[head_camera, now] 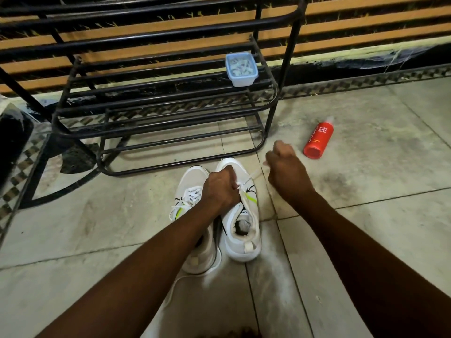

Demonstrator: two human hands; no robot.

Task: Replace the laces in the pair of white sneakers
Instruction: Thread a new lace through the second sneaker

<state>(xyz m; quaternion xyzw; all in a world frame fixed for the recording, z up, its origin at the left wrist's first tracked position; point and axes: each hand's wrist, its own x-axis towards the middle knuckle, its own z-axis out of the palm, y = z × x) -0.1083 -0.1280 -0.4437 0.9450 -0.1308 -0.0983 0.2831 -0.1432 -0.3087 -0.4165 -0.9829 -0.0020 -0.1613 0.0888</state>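
Observation:
Two white sneakers stand side by side on the floor, toes away from me. The left sneaker [192, 211] still carries its white laces. My left hand [220, 189] grips the front of the right sneaker [240, 223] at its lace holes. A white lace [253, 173] runs taut from there up to my right hand [284, 164], which is curled round its end, raised to the right of the shoe. Another loose white lace [175, 286] trails on the floor near the left sneaker's heel.
A black metal shoe rack [170, 103] stands just beyond the sneakers, with a pale blue plastic box [241, 69] on its upper shelf. A red foam body wash bottle [318, 139] lies on the tiles at the right. A dark bag [13, 140] sits at the left edge.

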